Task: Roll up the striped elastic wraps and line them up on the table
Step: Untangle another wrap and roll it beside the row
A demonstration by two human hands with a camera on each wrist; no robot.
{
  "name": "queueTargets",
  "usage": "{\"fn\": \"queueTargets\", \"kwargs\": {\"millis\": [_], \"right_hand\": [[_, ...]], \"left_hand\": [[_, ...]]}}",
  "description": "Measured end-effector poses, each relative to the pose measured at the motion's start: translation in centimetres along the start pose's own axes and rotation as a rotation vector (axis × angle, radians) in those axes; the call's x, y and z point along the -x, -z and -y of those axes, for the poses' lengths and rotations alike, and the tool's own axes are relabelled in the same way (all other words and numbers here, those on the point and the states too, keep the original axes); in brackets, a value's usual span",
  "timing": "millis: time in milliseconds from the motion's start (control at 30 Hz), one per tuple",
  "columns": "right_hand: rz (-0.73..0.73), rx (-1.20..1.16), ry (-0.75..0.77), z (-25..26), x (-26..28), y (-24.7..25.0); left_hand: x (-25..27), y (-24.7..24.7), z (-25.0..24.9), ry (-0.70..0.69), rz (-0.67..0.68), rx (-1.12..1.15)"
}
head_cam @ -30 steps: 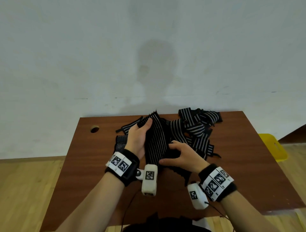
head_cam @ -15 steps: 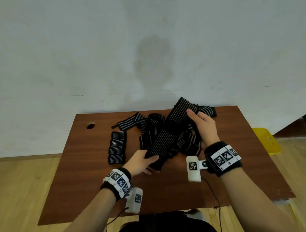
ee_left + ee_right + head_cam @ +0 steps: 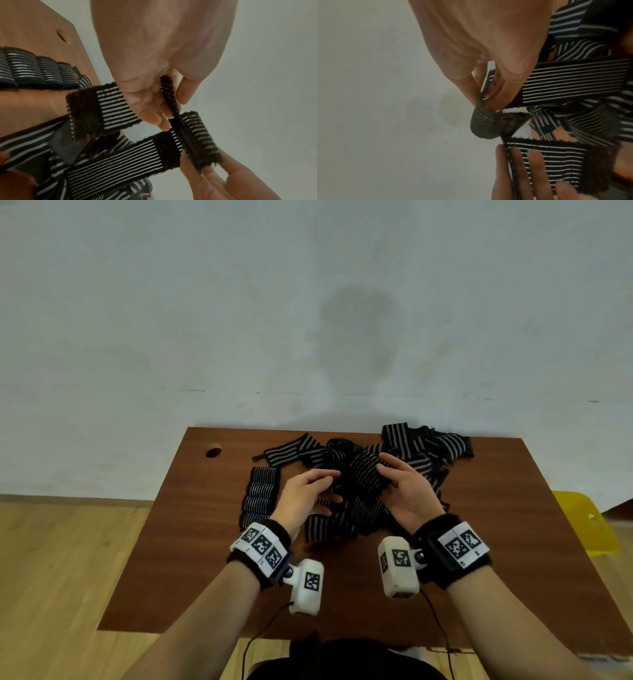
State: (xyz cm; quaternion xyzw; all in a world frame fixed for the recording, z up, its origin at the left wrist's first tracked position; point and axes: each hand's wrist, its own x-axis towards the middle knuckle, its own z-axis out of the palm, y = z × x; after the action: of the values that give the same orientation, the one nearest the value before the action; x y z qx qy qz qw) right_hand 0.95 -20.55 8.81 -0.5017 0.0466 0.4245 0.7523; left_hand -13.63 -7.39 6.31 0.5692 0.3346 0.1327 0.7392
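1. A striped elastic wrap [image 3: 363, 481] is being held above the wooden table [image 3: 178, 559] by both hands, which are being kept near each other over the table's middle.
2. The left hand [image 3: 305, 498] is being closed on one end of the wrap, the band being pinched between thumb and fingers [image 3: 150, 116], as the left wrist view shows.
3. The right hand [image 3: 407, 494] is being clamped on the other part of the same wrap, its fingertips [image 3: 489, 102] being pressed onto a dark folded end.
4. The wrap's long axis is being run from the hands toward the near table edge, where its loose length is being draped flat.
5. Four rolled wraps [image 3: 258, 498] are being kept in a column on the table just left of the left hand, each roll's axis lying left to right.
6. A tangled pile of unrolled wraps [image 3: 428, 446] is being left at the far side of the table, beyond the hands.
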Motion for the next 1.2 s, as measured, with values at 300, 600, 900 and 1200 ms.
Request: {"fn": "queueTargets", "kwargs": {"millis": [300,600,900,1200], "right_hand": [[0.172,-0.283,-0.023,1.6,0.6,-0.6],[0.258,-0.215,-0.015,0.1,0.8,0.5],[0.283,-0.23,-0.062,0.1,0.3,1.2],[-0.089,0.812,0.083,1.2,-0.3,3.0]], "left_hand": [[0.3,-1.7,0.0,-0.014,-0.115,0.113],[-0.4,-2.9,-1.8,-0.263,-0.156,-0.225],[-0.5,-3.8,-1.6,-0.285,0.0,-0.147],[-1.4,-1.0,-4.1,-0.311,0.098,-0.506]]}}
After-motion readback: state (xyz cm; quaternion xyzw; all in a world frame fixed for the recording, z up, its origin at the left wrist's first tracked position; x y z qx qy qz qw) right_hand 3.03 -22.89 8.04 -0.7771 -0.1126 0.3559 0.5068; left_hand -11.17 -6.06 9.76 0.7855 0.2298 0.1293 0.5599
